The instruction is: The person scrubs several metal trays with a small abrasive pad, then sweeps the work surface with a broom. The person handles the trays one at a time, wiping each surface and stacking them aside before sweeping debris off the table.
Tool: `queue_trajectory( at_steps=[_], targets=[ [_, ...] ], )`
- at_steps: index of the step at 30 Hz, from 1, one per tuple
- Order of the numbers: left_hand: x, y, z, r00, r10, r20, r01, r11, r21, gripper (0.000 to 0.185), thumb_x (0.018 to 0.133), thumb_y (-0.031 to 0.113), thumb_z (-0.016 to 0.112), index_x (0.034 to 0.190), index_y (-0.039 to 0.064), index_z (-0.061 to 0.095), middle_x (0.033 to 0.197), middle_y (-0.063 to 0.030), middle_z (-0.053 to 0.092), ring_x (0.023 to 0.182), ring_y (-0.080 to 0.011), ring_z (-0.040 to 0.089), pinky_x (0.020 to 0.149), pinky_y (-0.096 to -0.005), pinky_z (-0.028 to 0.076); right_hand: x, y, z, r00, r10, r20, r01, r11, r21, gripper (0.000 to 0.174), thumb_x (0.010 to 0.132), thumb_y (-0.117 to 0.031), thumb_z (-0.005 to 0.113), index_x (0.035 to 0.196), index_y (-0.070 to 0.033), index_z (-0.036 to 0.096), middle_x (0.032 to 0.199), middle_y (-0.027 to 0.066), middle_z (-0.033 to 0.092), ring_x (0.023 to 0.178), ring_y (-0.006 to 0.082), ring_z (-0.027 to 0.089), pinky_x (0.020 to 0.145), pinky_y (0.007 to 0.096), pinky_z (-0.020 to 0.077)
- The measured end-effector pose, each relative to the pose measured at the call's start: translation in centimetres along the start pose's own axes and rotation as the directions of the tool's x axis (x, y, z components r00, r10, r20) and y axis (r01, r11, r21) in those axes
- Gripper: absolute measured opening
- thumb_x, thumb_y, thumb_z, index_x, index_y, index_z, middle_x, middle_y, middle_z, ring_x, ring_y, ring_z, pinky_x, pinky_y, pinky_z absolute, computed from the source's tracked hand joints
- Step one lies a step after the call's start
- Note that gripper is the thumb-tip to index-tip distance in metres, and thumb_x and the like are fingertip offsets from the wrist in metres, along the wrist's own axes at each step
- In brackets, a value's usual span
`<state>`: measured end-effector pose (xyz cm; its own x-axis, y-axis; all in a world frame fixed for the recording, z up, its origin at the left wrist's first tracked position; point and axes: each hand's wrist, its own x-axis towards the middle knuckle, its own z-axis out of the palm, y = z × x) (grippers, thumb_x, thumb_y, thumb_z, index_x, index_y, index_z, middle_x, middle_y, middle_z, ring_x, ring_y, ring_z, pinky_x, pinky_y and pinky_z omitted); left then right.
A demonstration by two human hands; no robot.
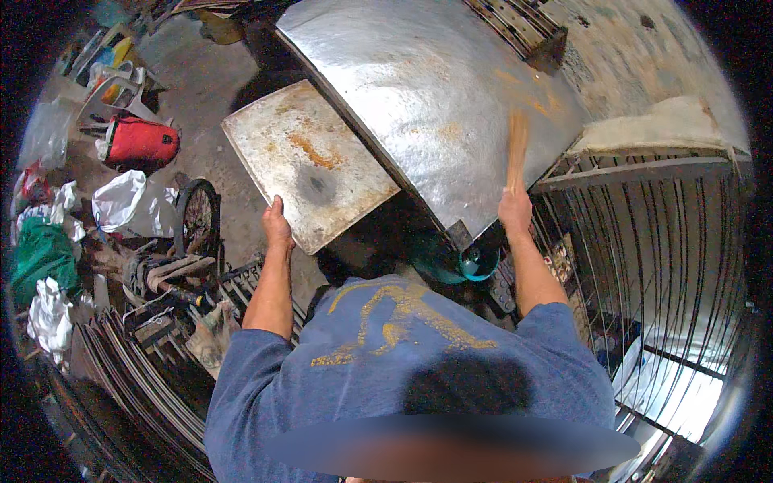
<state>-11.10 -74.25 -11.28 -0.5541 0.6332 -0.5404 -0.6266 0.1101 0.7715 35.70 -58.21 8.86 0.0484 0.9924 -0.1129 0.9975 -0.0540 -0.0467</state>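
My left hand [278, 224] grips the near left edge of a flat rectangular tray or board [344, 163], its pale surface marked with orange-brown crumbs or stains and a dark patch. The board is tilted beside the long edge of a large metal-covered table [386, 78]. My right hand [516, 211] is closed around the lower end of a bundled straw-coloured brush or whisk [517, 145], whose far end lies over the tabletop. Orange-brown residue [537, 99] is on the metal near the brush's far end.
A teal bucket [479, 264] stands below the table's near corner. Metal bars [652, 241] rise at the right. A slatted wooden crate or rack [525, 27] sits at the table's far edge. To the left are a wheel [198, 214], a red bag [142, 142] and white plastic bags [130, 202].
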Motion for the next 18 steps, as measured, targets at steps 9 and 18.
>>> queue_trajectory(
  at_steps=[9, 18],
  targets=[
    [0.7, 0.2, 0.2, 0.995, -0.062, 0.080, 0.070, 0.992, -0.104, 0.043, 0.103, 0.028, 0.053, 0.126, -0.008, 0.055, 0.117, -0.0163, 0.066, 0.097, -0.0281, 0.067, 0.086, -0.0414, 0.053, -12.2, -14.7, 2.9, 0.914, -0.335, 0.228, 0.248, 0.908, 0.338, 0.029, 0.094, -0.023, 0.054, 0.113, -0.003, 0.062, 0.099, 0.0258, 0.063, 0.087, 0.0463, 0.067, 0.075, 0.0595, 0.0537],
    [2.4, -0.6, -1.1, 0.997, -0.046, 0.061, 0.046, 0.999, -0.004, 0.043, 0.104, 0.028, 0.051, 0.126, -0.009, 0.055, 0.119, -0.0168, 0.064, 0.103, -0.0292, 0.065, 0.092, -0.0418, 0.050, -2.9, 1.3, 0.3, 0.903, 0.429, -0.037, -0.404, 0.874, 0.270, 0.033, 0.094, -0.027, 0.052, 0.096, 0.000, 0.070, 0.099, 0.0263, 0.070, 0.091, 0.0449, 0.068, 0.076, 0.0563, 0.0535]
  ],
)
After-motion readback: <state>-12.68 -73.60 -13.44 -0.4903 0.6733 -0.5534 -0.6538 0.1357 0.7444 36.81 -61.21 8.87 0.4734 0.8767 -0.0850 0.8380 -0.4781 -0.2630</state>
